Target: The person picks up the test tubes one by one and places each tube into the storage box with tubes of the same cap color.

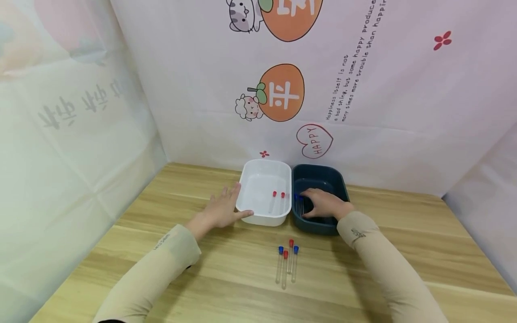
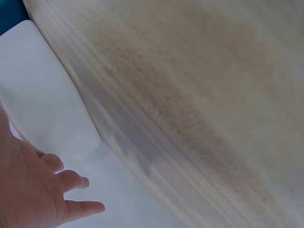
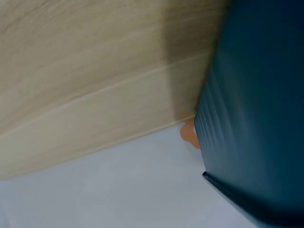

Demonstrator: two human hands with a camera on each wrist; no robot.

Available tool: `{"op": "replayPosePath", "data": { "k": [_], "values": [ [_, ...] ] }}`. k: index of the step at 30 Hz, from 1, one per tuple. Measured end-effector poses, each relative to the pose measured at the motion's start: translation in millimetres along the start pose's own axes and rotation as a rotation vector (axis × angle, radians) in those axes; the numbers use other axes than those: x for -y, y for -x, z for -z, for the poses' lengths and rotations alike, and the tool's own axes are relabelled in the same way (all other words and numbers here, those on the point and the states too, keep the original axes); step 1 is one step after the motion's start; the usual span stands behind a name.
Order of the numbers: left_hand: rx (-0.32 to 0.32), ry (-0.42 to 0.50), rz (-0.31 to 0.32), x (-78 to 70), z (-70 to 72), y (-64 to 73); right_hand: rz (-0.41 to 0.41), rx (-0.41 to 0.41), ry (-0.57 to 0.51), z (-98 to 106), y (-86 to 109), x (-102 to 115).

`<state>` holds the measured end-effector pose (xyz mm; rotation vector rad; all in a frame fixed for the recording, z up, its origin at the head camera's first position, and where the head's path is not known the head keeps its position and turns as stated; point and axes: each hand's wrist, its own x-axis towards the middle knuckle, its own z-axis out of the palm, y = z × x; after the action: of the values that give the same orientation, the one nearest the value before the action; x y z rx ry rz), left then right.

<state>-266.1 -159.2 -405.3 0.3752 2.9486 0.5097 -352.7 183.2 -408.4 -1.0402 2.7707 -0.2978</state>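
Observation:
A white bin [image 1: 264, 215] and a dark blue bin [image 1: 339, 184] stand side by side at the back of the wooden table. My left hand [image 1: 224, 208] lies flat beside the white bin's front left corner, fingers straight, thumb touching its wall; the left wrist view shows those fingers [image 2: 71, 183] by the white bin [image 2: 42, 109]. Two red-capped tubes [image 1: 278, 200] lie inside the white bin. My right hand [image 1: 321, 204] is down inside the dark bin, fingertips at several blue-capped tubes [image 1: 300, 205]. Whether it grips one is hidden.
Several clear tubes [image 1: 287, 264] with red and blue caps lie on the table [image 1: 226, 273] in front of the bins. A printed cloth backdrop [image 1: 363, 112] closes off the back and sides. The right wrist view shows only the dark bin's wall [image 3: 256, 118].

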Motion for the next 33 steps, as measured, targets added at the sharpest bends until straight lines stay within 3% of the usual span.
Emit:
{"op": "replayPosePath", "data": {
  "k": [24, 33],
  "values": [
    [0.014, 0.002, 0.011, 1.1, -4.9, -2.1, -0.084, 0.092, -0.026, -1, -3.2, 3],
    [0.01, -0.011, 0.004, 4.7, -1.3, -6.6, -0.05, -0.017, -0.126, 15, 7.8, 6]
  ]
}}
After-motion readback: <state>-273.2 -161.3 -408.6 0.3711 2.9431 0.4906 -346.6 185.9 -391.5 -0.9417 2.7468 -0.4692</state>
